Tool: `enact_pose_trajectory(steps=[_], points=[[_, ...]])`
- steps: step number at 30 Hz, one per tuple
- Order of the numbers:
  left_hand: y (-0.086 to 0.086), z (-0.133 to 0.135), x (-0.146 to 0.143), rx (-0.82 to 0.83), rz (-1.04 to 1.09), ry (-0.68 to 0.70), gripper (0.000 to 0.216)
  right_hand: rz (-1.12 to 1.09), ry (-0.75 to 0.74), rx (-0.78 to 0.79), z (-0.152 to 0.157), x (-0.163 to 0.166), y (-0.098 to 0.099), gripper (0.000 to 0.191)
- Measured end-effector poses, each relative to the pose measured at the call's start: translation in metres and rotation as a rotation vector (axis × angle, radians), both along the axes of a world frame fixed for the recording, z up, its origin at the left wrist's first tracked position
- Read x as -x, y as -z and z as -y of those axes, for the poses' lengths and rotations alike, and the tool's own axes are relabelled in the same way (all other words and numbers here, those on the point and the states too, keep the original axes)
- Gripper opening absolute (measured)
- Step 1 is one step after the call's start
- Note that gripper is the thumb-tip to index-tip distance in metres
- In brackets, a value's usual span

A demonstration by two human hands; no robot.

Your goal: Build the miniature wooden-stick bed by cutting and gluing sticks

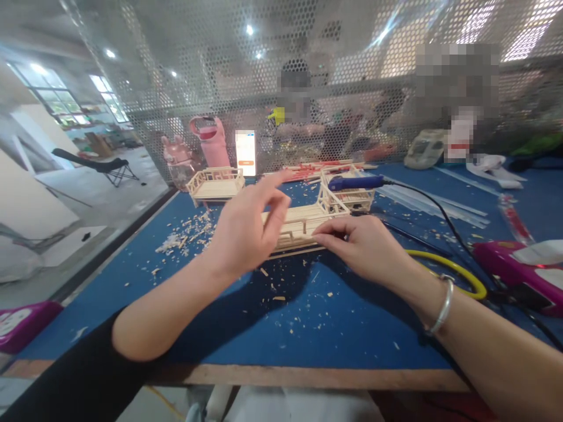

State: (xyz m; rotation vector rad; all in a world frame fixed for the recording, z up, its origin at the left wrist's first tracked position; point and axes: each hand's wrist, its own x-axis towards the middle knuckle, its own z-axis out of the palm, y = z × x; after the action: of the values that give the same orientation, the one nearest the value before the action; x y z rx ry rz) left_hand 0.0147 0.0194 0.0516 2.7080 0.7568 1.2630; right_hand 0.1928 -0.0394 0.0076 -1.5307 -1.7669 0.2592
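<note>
A small wooden model bench (303, 225) made of thin sticks lies on the blue table mat (272, 328) in front of me. My left hand (246, 225) hovers over its left end, fingers spread and index finger pointing out, holding nothing. My right hand (363, 243) rests at the model's right end, fingertips pinched on its lower edge. A silver bangle (442, 308) sits on my right wrist.
Two more wooden models (215, 184) (349, 190) stand behind. A blue glue gun (356, 183) with a black cord lies on one. Wood chips (185, 237) litter the mat. A phone (246, 152), pink bottles (211, 143), a yellow ring (457, 272) and a magenta tool (514, 266) surround. People sit behind the mesh screen.
</note>
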Motion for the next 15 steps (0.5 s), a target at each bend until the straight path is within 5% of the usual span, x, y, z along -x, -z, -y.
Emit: enact_pose_trajectory(steps=[6,15], points=[[-0.016,-0.019,-0.008,0.317,-0.262,-0.044,0.039,0.039,0.143,-0.003,-0.001,0.008,0.007,0.02],[0.005,-0.003,0.0,0.097,-0.593,-0.198,0.071,-0.003,0.102,0.085,-0.006,0.015,0.005,0.025]])
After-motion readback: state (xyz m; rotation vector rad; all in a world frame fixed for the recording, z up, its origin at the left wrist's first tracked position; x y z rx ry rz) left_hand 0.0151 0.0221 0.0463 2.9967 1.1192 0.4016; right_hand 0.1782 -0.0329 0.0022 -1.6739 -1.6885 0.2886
